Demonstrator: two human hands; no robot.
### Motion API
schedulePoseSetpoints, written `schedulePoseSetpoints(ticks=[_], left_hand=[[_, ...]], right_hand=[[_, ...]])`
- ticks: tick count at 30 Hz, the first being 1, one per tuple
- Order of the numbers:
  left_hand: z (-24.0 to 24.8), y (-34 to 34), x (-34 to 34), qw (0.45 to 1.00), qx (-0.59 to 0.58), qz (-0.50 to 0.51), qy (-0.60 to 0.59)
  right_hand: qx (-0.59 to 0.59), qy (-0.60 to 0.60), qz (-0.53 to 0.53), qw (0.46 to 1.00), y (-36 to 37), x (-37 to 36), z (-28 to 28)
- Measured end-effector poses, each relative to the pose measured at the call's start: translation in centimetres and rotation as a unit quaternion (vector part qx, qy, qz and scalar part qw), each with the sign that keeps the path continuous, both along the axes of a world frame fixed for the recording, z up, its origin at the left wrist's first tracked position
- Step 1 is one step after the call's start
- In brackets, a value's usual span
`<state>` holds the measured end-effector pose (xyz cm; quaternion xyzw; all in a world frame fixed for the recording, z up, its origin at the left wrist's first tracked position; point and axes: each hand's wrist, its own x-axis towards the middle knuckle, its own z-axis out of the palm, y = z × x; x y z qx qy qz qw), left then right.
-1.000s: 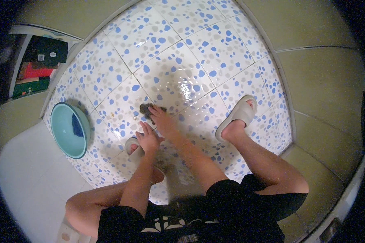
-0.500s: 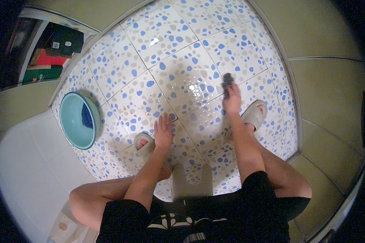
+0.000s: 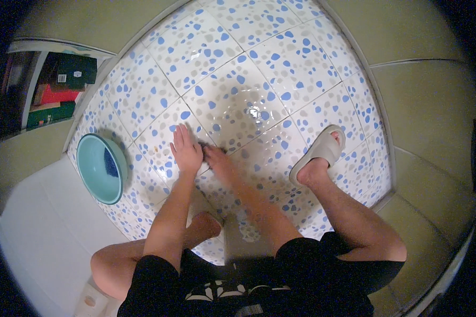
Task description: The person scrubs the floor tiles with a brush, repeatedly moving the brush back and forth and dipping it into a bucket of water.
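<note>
My right hand [image 3: 219, 162] reaches across to the left and presses a small dark grey scrubbing pad [image 3: 204, 150] on the wet tiled floor [image 3: 272, 79]. Fingers cover most of the pad, so its exact kind is unclear. Just left of it, my left hand [image 3: 186, 154] lies flat on the tiles with fingers stretched out, holding nothing. The two hands are close together, in front of my left foot. Water glistens on the tiles ahead and to the right of them.
A teal basin [image 3: 101, 169] with something dark blue inside stands at the left. My right foot wears a beige slipper [image 3: 328, 147]. Beneath me is a grey stool [image 3: 243, 238]. Olive-tiled walls [image 3: 428, 100] and a white side [image 3: 42, 206] border the floor. Dark green boxes [image 3: 76, 68] sit far left.
My right hand has swept the scrubbing pad from the right across to beside my left hand. The left hand has shifted forward and left, still flat.
</note>
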<state>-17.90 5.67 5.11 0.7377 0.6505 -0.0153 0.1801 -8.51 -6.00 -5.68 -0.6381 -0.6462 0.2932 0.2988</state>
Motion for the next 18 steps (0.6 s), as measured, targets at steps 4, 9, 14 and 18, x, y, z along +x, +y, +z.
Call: schedulePoseSetpoints(ticks=[4,9,14,18], left_hand=[[0.3,3.5,2.5,0.997,0.045,-0.038,-0.045],[0.0,7.0,5.3,0.990,-0.022,-0.120,0.067],[2.7,9.3,9.6,0.975,-0.062,-0.146,0.156],[-0.1,10.9,8.9,0.967,-0.113,-0.134,0.187]], right_hand=[[-0.097,0.215,-0.113,0.965,0.2,3.2,-0.5],[0.028,-0.221,-0.296,0.929,0.4,24.7,2.1],[-0.068,-0.223,-0.477,0.848,3.8,33.2,5.3],[0.056,-0.128,-0.374,0.917,10.6,26.9,3.4]])
